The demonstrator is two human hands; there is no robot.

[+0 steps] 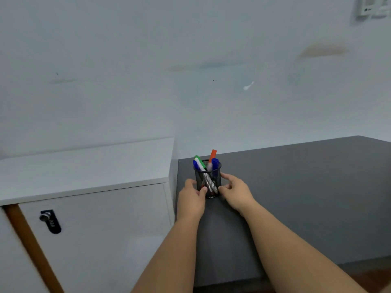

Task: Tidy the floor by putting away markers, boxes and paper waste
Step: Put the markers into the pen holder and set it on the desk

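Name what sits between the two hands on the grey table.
In the head view, a black mesh pen cup of markers sits between left hand and right hand.

Single head view, worn high, looking forward and slightly down over both forearms. Faces a pale wall filling the upper half. Close to a grey desk at lower right and a white cabinet at lower left. Wide-angle, edges bowed. No second view to overlap.

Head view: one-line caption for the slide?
Both hands, left and right, grip a black mesh cup of markers on a grey desk.
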